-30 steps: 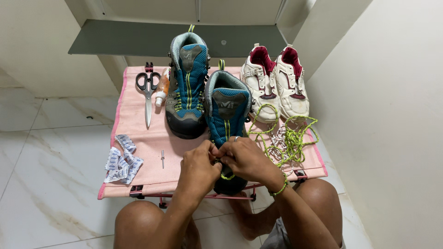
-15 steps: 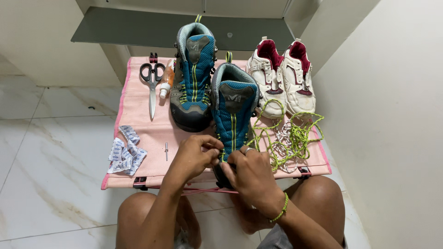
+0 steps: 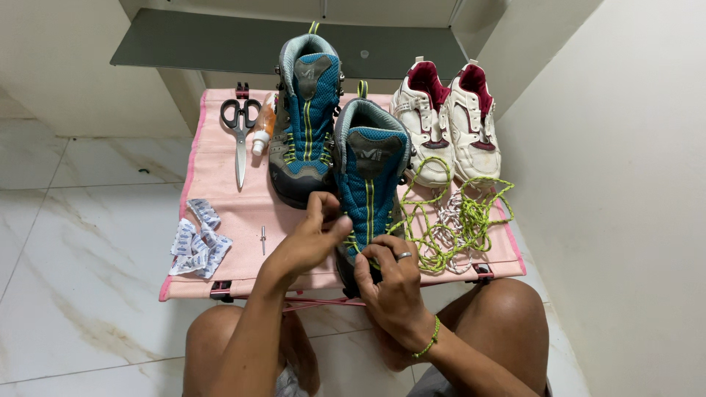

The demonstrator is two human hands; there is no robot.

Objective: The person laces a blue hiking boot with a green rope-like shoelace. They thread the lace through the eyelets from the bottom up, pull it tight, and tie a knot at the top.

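Note:
Two blue-and-grey hiking boots stand on a small pink folding table. The nearer boot points its toe toward me. My left hand pinches its yellow-green lace at the left side of the lower eyelets. My right hand, with a ring and a green wrist cord, grips the toe end and the lace there. The second boot stands farther back on the left, laced. A loose tangle of yellow-green and white laces lies to the right of the near boot.
A pair of white sneakers with maroon lining sits at the back right. Black scissors, a small orange bottle, a small pin and several small packets lie on the left. A wall runs close on the right. My knees are under the table's front edge.
Both hands have shifted on the near boot's lower lacing; the left hand moved up to the left side while the right hand dropped to the toe. The view tilted slightly.

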